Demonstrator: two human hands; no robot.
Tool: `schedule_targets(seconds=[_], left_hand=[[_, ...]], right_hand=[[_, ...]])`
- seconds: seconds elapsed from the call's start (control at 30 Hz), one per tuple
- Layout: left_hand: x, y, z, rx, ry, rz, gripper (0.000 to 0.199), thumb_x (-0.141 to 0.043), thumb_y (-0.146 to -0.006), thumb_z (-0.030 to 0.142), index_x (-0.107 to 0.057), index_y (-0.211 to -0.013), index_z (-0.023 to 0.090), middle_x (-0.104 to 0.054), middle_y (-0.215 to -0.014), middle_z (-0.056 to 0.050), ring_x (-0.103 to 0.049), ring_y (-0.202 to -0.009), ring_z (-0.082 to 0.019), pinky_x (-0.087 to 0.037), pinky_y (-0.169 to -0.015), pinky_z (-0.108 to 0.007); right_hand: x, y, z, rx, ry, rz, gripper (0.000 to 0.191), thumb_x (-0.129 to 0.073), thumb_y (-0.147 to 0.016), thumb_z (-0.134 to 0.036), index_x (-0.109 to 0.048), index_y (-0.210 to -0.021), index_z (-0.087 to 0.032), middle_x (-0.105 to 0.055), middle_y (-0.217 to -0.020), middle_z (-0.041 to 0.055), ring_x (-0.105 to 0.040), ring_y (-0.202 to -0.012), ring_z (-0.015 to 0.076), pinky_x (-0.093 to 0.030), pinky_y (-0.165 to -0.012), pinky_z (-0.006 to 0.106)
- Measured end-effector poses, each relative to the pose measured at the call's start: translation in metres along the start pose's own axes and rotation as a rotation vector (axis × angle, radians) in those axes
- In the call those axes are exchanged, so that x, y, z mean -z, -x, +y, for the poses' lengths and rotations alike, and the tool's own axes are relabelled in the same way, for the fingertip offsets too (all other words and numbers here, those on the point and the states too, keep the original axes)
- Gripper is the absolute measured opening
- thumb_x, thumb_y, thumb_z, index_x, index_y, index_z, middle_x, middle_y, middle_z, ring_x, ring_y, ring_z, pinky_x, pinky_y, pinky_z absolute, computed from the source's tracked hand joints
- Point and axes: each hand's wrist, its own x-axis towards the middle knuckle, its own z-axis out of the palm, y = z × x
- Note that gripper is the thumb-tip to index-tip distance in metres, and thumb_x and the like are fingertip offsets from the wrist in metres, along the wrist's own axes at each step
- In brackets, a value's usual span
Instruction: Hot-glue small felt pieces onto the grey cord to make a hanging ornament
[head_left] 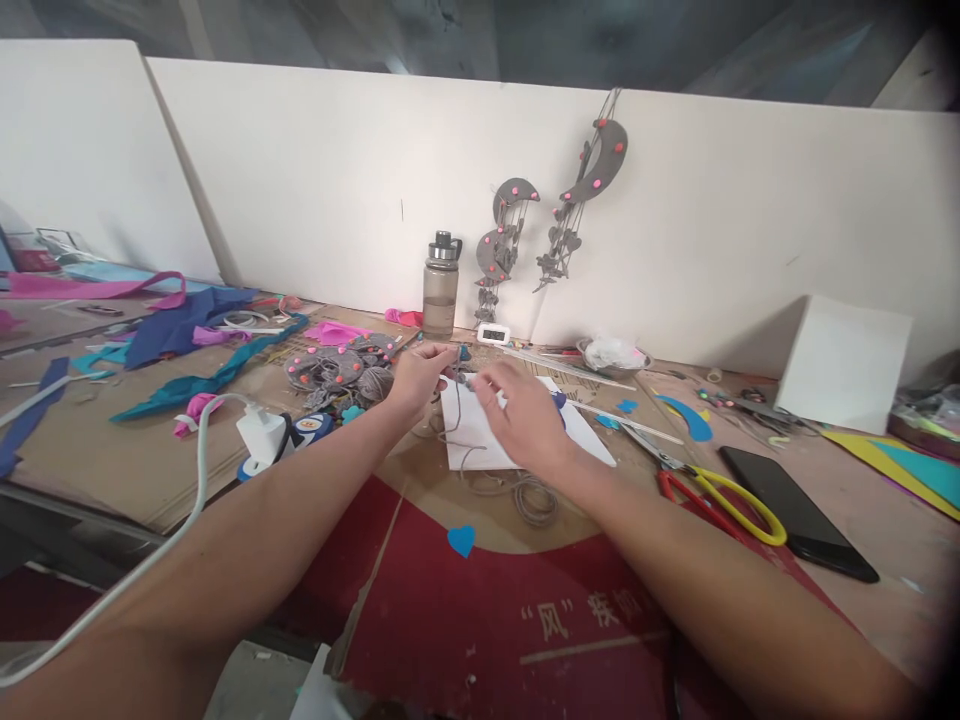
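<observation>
My left hand (421, 380) is closed in a pinch on a thin grey cord. Close beside it, my right hand (521, 412) has its fingers pinched together at the same cord. A small blue-grey bit shows at the left fingertips, too small to name. From the hands the grey cord (536, 502) hangs down and lies in loose coils on the cardboard. White paper (466, 455) lies under the right hand. A blue paper heart (461, 541) rests nearer to me on the red printed cardboard (450, 600).
Scissors (739, 505) and a black phone (796, 510) lie at right. Behind stand a water bottle (440, 290) and a small digital clock (493, 335). Grey moon-shaped hangings (607, 160) hang on the white board. At left are grey felt pieces (341, 368) and a white charger (262, 435).
</observation>
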Motion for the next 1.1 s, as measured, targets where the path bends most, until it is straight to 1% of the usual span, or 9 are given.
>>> schedule_targets(seconds=[0.1, 0.17, 0.37, 0.47, 0.53, 0.73, 0.87, 0.97, 1.1], left_hand=[[0.0, -0.001, 0.0, 0.047, 0.072, -0.009, 0.022, -0.073, -0.061, 0.03, -0.062, -0.068, 0.012, -0.056, -0.062, 0.0, -0.046, -0.049, -0.005, -0.026, -0.04, -0.017], [0.0, -0.001, -0.002, 0.086, 0.111, -0.018, 0.023, -0.074, -0.06, 0.029, -0.062, -0.069, 0.012, -0.057, -0.063, 0.0, -0.046, -0.049, -0.005, -0.025, -0.04, -0.017], [-0.004, 0.0, -0.016, 0.175, 0.175, -0.067, 0.025, -0.075, -0.061, 0.03, -0.062, -0.07, 0.011, -0.059, -0.069, -0.003, -0.047, -0.048, -0.005, -0.026, -0.04, -0.018], [-0.006, 0.001, -0.022, 0.182, 0.179, -0.081, 0.024, -0.076, -0.059, 0.028, -0.061, -0.069, 0.012, -0.059, -0.067, -0.003, -0.046, -0.046, -0.005, -0.023, -0.038, -0.018], [-0.006, 0.002, -0.025, 0.193, 0.171, -0.078, 0.024, -0.076, -0.06, 0.028, -0.061, -0.069, 0.011, -0.059, -0.067, -0.003, -0.045, -0.045, -0.005, -0.022, -0.037, -0.018], [-0.008, 0.006, -0.029, 0.233, 0.115, -0.045, 0.021, -0.075, -0.061, 0.025, -0.061, -0.068, 0.011, -0.059, -0.064, -0.002, -0.047, -0.045, -0.005, -0.03, -0.039, -0.018], [-0.009, 0.007, -0.03, 0.243, 0.118, -0.045, 0.022, -0.076, -0.059, 0.024, -0.061, -0.069, 0.011, -0.058, -0.062, -0.001, -0.047, -0.044, -0.006, -0.031, -0.039, -0.019], [-0.008, 0.006, -0.031, 0.238, 0.119, -0.044, 0.022, -0.076, -0.06, 0.026, -0.062, -0.069, 0.011, -0.059, -0.063, -0.002, -0.048, -0.045, -0.007, -0.031, -0.038, -0.019], [-0.007, 0.003, -0.032, 0.241, 0.143, -0.043, 0.023, -0.077, -0.06, 0.026, -0.063, -0.069, 0.011, -0.062, -0.067, -0.005, -0.048, -0.045, -0.006, -0.028, -0.037, -0.018]], right_hand=[[0.012, -0.011, 0.028, -0.221, 0.056, 0.071, 0.017, -0.042, -0.091, -0.031, -0.053, -0.093, -0.018, -0.062, -0.09, 0.0052, -0.054, -0.075, 0.0159, -0.041, -0.071, 0.029], [0.021, -0.016, 0.046, -0.348, 0.177, 0.032, 0.02, -0.044, -0.088, -0.032, -0.054, -0.096, -0.017, -0.063, -0.089, 0.0069, -0.057, -0.078, 0.0181, -0.041, -0.071, 0.03], [0.04, -0.008, 0.082, -0.643, 0.549, -0.476, 0.045, -0.042, -0.084, -0.054, -0.063, -0.078, -0.015, -0.067, -0.081, 0.015, -0.063, -0.078, 0.0259, -0.041, -0.065, 0.032], [0.036, 0.003, 0.091, -0.691, 0.52, -0.649, 0.056, -0.045, -0.079, -0.065, -0.066, -0.079, -0.014, -0.068, -0.082, 0.0154, -0.064, -0.081, 0.0267, -0.043, -0.065, 0.031], [0.029, 0.008, 0.094, -0.741, 0.444, -0.676, 0.053, -0.052, -0.075, -0.064, -0.067, -0.081, -0.013, -0.069, -0.084, 0.0151, -0.064, -0.084, 0.0262, -0.044, -0.066, 0.029], [0.018, 0.014, 0.1, -0.886, 0.333, -0.57, 0.034, -0.063, -0.073, -0.045, -0.067, -0.085, -0.014, -0.07, -0.086, 0.0131, -0.065, -0.084, 0.0231, -0.044, -0.064, 0.026], [0.021, 0.018, 0.108, -0.984, 0.169, -0.408, 0.024, -0.06, -0.072, -0.038, -0.064, -0.08, -0.015, -0.069, -0.079, 0.0118, -0.065, -0.074, 0.0228, -0.045, -0.058, 0.027], [0.018, 0.019, 0.106, -0.935, 0.017, -0.229, 0.024, -0.051, -0.076, -0.031, -0.058, -0.094, -0.017, -0.068, -0.091, 0.0091, -0.064, -0.076, 0.0189, -0.048, -0.057, 0.026], [0.005, 0.016, 0.082, -0.761, -0.431, 0.114, 0.032, -0.052, -0.071, -0.024, -0.046, -0.102, -0.02, -0.06, -0.102, 0.0057, -0.062, -0.076, 0.0149, -0.055, -0.06, 0.029]])
